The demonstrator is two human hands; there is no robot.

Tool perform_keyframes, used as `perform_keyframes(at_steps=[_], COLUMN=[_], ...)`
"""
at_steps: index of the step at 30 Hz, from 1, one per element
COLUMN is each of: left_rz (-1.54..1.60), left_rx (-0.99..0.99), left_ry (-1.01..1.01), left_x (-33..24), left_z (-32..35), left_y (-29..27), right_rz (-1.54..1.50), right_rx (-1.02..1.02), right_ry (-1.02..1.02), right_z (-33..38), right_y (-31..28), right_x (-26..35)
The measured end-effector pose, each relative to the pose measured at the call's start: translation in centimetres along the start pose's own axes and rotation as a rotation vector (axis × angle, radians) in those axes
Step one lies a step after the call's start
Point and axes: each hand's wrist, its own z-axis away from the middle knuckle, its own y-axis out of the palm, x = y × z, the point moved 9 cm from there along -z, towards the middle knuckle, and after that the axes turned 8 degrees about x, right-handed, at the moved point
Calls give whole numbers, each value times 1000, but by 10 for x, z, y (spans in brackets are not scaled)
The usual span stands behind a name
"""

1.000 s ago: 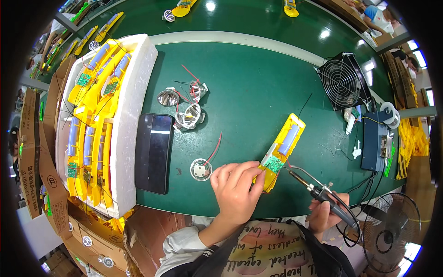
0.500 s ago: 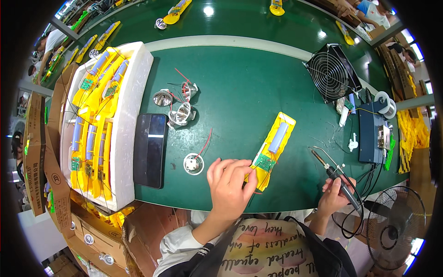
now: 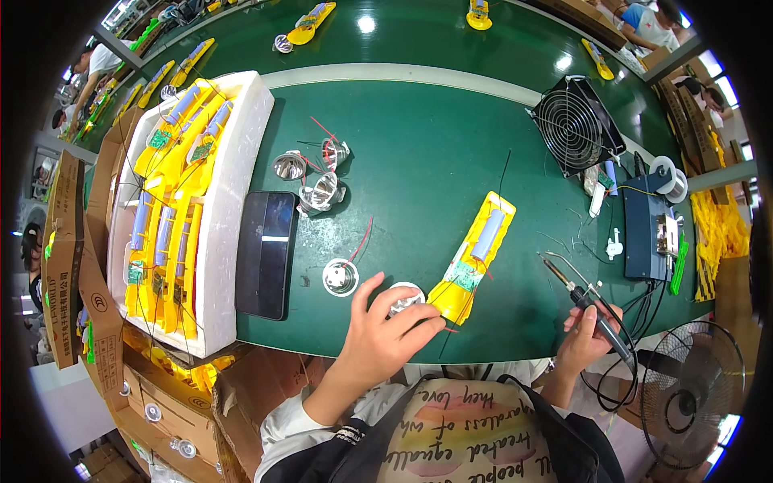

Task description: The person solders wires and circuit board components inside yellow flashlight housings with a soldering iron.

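Note:
A silvery lamp reflector (image 3: 405,297) sits between the curved fingers of my left hand (image 3: 377,334), beside the lower end of a yellow lamp housing (image 3: 452,304). The housing lies slanted on the green bench, with a blue cylindrical cell (image 3: 488,235) and a small green circuit board (image 3: 465,275) inside. From under my fingertips a short red wire sticks out. My right hand (image 3: 587,340) is closed round the dark handle of a soldering iron (image 3: 597,324) with a thin bent metal tube alongside. Its tip points up and left, apart from the housing.
Left: a white foam box (image 3: 251,145) of yellow housings, a black phone (image 3: 266,256), a loose reflector (image 3: 341,277) and a reflector cluster (image 3: 320,189). Right: a square black fan (image 3: 576,127), a blue soldering station (image 3: 646,233), a solder spool (image 3: 670,180) and a round caged fan (image 3: 684,398).
My left hand has shifted slightly left and down, off the housing's circuit board, and the reflector now shows between its fingers. The right hand and iron have hardly moved.

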Motion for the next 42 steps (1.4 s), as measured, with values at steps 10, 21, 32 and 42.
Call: perform_keyframes(at_steps=[10, 21, 32, 42], left_rz=[94, 143, 135, 129], left_rx=[-282, -299, -315, -315], left_ry=[-424, -451, -438, -432], left_x=[12, 16, 16, 15], left_z=[-3, -8, -7, -7], left_y=[3, 6, 8, 8], right_rz=[-141, -135, -80, -40], right_rx=[112, 305, 312, 246], right_ry=[35, 114, 118, 130], right_z=[17, 23, 24, 23], right_y=[33, 66, 68, 64], right_x=[30, 30, 29, 28])
